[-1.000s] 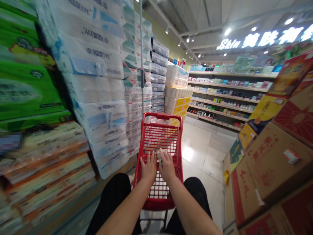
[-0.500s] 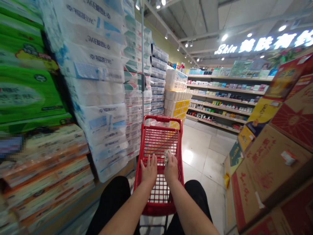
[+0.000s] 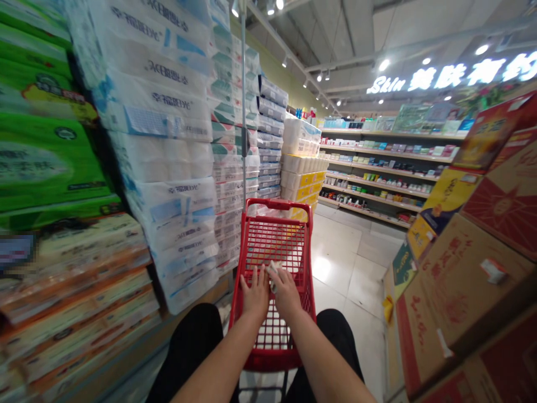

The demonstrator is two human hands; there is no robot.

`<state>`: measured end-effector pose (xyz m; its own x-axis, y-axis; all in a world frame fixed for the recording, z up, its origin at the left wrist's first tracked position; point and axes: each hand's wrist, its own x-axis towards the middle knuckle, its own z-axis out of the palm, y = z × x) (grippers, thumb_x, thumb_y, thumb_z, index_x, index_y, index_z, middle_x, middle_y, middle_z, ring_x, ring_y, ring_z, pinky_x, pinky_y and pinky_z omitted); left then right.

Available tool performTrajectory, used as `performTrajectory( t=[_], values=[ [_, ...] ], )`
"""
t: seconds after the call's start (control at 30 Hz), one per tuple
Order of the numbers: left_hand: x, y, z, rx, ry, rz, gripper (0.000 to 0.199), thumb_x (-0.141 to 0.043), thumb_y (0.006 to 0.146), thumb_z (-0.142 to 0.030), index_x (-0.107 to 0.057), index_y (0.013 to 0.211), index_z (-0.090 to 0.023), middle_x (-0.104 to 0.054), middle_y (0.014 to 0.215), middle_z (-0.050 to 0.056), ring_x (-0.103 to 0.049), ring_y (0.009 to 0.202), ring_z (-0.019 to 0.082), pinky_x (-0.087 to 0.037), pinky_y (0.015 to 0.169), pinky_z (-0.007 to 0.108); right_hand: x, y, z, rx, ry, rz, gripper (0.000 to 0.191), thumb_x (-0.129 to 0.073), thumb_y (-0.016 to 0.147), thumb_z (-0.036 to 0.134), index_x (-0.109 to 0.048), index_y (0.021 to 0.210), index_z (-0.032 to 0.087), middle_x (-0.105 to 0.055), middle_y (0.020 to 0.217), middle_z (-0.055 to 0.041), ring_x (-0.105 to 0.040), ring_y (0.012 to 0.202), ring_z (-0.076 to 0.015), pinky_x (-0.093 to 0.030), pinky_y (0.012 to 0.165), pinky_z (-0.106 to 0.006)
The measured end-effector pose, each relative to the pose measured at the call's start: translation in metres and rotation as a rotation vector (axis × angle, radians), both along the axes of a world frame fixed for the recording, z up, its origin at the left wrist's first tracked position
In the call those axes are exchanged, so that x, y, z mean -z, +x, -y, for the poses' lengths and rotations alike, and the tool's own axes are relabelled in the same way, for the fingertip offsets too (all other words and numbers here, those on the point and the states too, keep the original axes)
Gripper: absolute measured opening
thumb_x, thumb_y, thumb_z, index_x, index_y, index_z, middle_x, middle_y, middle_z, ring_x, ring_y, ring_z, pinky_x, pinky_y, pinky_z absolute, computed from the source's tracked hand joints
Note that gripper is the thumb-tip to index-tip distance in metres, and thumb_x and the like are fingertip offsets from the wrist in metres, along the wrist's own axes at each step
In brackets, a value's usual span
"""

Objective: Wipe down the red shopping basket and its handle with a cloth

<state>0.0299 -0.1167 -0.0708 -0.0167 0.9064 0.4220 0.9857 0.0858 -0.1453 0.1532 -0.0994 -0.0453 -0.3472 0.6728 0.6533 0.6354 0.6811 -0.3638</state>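
A red shopping basket cart (image 3: 277, 354) with a grid floor stands between my knees. Over its middle, my left hand (image 3: 254, 299) has its fingers spread, holding nothing. Just right of it, my right hand (image 3: 287, 295) grips a crumpled whitish cloth (image 3: 273, 270). The cloth and the right fingertips are at the left fingertips; whether they touch is hard to tell.
Stacked paper packs (image 3: 180, 151) rise on the left, beside green packs (image 3: 37, 157). Cardboard boxes (image 3: 465, 280) line the right. Tiled floor (image 3: 335, 246) runs ahead to stocked shelves (image 3: 377, 151). A thin metal pole (image 3: 244, 84) stands beyond the cart.
My right hand has moved left with the cloth, up to the fingertips of my left hand. The left hand and the cart stay nearly where they were.
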Motion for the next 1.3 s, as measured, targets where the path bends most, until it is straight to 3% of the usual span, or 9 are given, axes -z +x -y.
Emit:
performTrajectory(
  t=[0.23,0.43,0.6,0.77,0.93,0.97,1.1,1.17,1.3],
  values=[
    [-0.002,0.0,0.0,0.015,-0.021,0.023,0.061,-0.027,0.086,-0.009,-0.031,0.145,-0.023,-0.019,0.156,0.007,-0.016,0.143,0.031,-0.01,0.108,0.07,0.0,0.005,-0.006,0.313,0.015,-0.24,0.068,-0.035,0.075,-0.004,-0.049,0.136,0.025,-0.052,0.133,-0.0107,-0.045,0.121,-0.0235,-0.038,0.102,-0.046],
    [-0.001,0.002,-0.001,-0.007,0.001,0.029,0.061,-0.028,0.085,-0.008,-0.033,0.144,-0.023,-0.024,0.155,0.007,-0.016,0.143,0.03,-0.008,0.11,0.067,0.0,0.007,-0.002,0.112,-0.003,-0.067,0.073,-0.043,0.07,-0.004,-0.052,0.131,0.034,-0.053,0.132,-0.003,-0.046,0.119,-0.0216,-0.039,0.101,-0.041],
    [0.004,-0.001,-0.003,0.016,0.018,0.01,0.061,-0.027,0.085,-0.007,-0.033,0.144,-0.021,-0.022,0.155,0.007,-0.018,0.142,0.03,-0.007,0.11,0.067,-0.002,0.008,-0.004,0.352,-0.007,-0.163,0.064,-0.04,0.075,-0.004,-0.057,0.128,0.028,-0.055,0.128,-0.0099,-0.045,0.118,-0.0258,-0.037,0.1,-0.045],
    [0.004,-0.001,-0.003,0.005,0.016,0.004,0.06,-0.028,0.086,-0.009,-0.033,0.144,-0.022,-0.025,0.154,0.007,-0.019,0.142,0.029,-0.006,0.112,0.065,-0.005,0.006,-0.001,0.127,0.015,-0.056,0.069,-0.041,0.072,-0.004,-0.055,0.129,0.032,-0.056,0.126,-0.004,-0.047,0.114,-0.0222,-0.039,0.099,-0.039],
    [0.004,-0.001,-0.003,0.024,0.01,0.017,0.061,-0.028,0.085,-0.009,-0.031,0.145,-0.023,-0.022,0.155,0.007,-0.018,0.142,0.03,-0.009,0.11,0.067,-0.004,0.01,-0.006,0.376,0.065,-0.248,0.064,-0.036,0.075,-0.001,-0.052,0.132,0.024,-0.058,0.118,-0.0098,-0.048,0.111,-0.0246,-0.038,0.098,-0.042],
    [0.004,-0.001,-0.004,0.026,0.013,0.018,0.061,-0.028,0.085,-0.009,-0.031,0.145,-0.023,-0.022,0.155,0.007,-0.018,0.142,0.031,-0.009,0.11,0.067,-0.003,0.01,-0.006,0.374,0.064,-0.249,0.063,-0.036,0.075,0.0,-0.054,0.13,0.025,-0.058,0.119,-0.0096,-0.048,0.111,-0.0246,-0.038,0.098,-0.043],
    [0.006,0.0,-0.006,0.005,0.021,0.016,0.06,-0.028,0.085,-0.009,-0.034,0.144,-0.021,-0.023,0.155,0.007,-0.018,0.142,0.031,-0.005,0.11,0.068,-0.001,0.007,-0.004,0.11,-0.002,-0.133,0.07,-0.036,0.071,-0.002,-0.051,0.133,0.026,-0.055,0.128,-0.0046,-0.047,0.116,-0.0206,-0.039,0.1,-0.037],
    [0.006,0.0,-0.006,0.003,0.018,0.017,0.059,-0.028,0.086,-0.01,-0.035,0.144,-0.021,-0.024,0.155,0.007,-0.017,0.143,0.031,-0.004,0.11,0.067,0.001,0.004,-0.004,0.061,-0.034,-0.14,0.074,-0.036,0.069,-0.002,-0.044,0.138,0.023,-0.055,0.129,-0.0046,-0.046,0.118,-0.0195,-0.039,0.102,-0.036],
    [0.003,0.0,-0.003,0.019,0.021,0.022,0.059,-0.029,0.086,-0.011,-0.032,0.145,-0.022,-0.024,0.155,0.007,-0.018,0.143,0.029,-0.007,0.112,0.064,0.003,0.004,-0.007,0.294,-0.044,-0.246,0.062,-0.036,0.073,0.0,-0.053,0.129,0.019,-0.056,0.126,-0.0107,-0.046,0.118,-0.024,-0.038,0.101,-0.042]
  ],
)
